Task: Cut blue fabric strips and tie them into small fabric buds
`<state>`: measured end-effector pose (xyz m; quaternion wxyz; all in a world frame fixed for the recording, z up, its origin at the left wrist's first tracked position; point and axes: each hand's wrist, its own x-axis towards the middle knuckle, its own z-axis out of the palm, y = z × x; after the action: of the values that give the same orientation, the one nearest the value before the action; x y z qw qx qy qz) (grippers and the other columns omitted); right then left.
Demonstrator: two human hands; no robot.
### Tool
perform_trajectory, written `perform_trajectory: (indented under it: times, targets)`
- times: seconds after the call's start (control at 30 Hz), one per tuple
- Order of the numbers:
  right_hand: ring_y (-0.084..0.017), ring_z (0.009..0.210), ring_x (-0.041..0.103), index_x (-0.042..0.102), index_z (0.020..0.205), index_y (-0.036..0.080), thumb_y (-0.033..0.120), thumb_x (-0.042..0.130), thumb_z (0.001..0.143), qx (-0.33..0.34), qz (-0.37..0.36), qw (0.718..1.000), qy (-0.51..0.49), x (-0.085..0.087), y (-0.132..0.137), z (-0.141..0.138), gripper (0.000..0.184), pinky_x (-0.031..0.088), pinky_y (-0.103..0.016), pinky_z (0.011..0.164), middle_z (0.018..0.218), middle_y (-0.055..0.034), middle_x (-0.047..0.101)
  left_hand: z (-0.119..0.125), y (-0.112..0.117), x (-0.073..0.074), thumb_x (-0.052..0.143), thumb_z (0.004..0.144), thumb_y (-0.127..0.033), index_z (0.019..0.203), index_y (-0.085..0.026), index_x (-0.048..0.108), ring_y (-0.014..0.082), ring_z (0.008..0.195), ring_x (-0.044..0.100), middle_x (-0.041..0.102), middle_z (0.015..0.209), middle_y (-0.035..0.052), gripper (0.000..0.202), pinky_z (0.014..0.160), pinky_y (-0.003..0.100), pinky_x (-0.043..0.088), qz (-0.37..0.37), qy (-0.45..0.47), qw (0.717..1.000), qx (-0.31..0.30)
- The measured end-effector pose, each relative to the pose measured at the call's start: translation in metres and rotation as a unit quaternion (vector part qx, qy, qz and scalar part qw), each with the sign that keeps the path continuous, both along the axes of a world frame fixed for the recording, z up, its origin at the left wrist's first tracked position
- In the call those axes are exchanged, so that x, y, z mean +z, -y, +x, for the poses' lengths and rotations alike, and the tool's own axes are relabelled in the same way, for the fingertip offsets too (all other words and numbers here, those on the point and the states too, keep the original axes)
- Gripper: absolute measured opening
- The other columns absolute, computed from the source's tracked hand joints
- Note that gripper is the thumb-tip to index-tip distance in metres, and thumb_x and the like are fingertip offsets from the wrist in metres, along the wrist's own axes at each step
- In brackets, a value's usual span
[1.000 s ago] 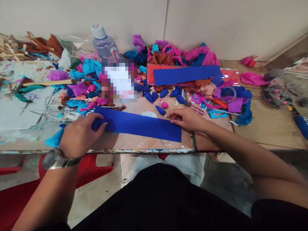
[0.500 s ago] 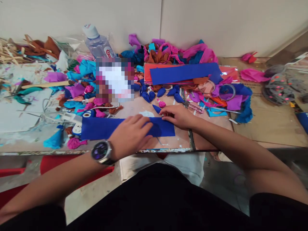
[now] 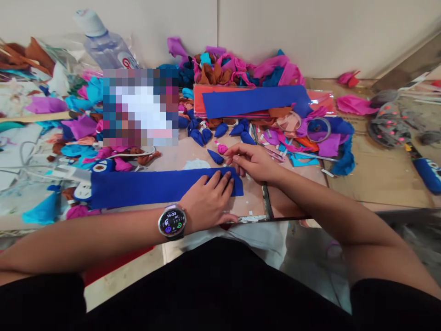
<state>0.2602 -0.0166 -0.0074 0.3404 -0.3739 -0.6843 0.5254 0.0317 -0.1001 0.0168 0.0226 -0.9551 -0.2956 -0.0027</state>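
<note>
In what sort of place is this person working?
It looks like a craft workspace, perhaps a workshop: a flat blue strip under the left hand, small pointed blue bundles and heaped colourful scraps along the wall.

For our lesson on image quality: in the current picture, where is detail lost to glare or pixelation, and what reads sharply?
Head view: square pixelation hides a patch below the bottle; glare streaks the plastic packet at its right end; the smartwatch shows a legible 14:33; the blue strip under the left hand shows no bright glare.
</note>
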Motion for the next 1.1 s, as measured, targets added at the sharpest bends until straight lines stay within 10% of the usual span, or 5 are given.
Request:
perform_trajectory:
  times: [0.3, 0.8, 1.1]
  targets:
    - [-0.016, 0.086, 0.074, 0.075, 0.116, 0.019, 0.019, 0.072, 0.094, 0.032, 0.103, 0.993, 0.047, -0.002, 0.002, 0.012, 0.022, 0.062, -0.028, 0.077, 0.104, -0.0059, 0.081, -0.003, -0.006, -0.009, 0.041, 0.102, -0.083, 0.151, -0.002, 0.063, 0.0473, 0.151, 0.053, 0.052, 0.164, 0.0314, 0.097, 0.113, 0.057, 0.051, 0.001, 0.046, 0.999, -0.006]
    - [-0.016, 0.082, 0.071, 0.075, 0.117, 0.018, 0.029, 0.077, 0.097, 0.049, 0.145, 0.985, 0.081, 0.000, 0.005, 0.010, 0.024, 0.059, -0.028, 0.076, 0.098, -0.0056, 0.077, -0.008, -0.007, -0.007, 0.039, 0.105, -0.081, 0.157, -0.008, 0.059, 0.0446, 0.149, 0.052, 0.056, 0.161, 0.0262, 0.093, 0.114, 0.057, 0.049, -0.016, 0.046, 0.999, 0.019]
    - [-0.018, 0.080, 0.066, 0.075, 0.117, 0.021, 0.030, 0.071, 0.102, 0.086, 0.269, 0.944, 0.172, 0.006, 0.006, 0.013, 0.018, 0.053, -0.032, 0.080, 0.098, -0.0051, 0.076, -0.009, -0.006, -0.004, 0.056, 0.100, -0.078, 0.154, -0.016, 0.063, 0.0479, 0.151, 0.049, 0.052, 0.165, 0.0260, 0.082, 0.129, 0.076, 0.028, -0.024, 0.060, 0.997, 0.051]
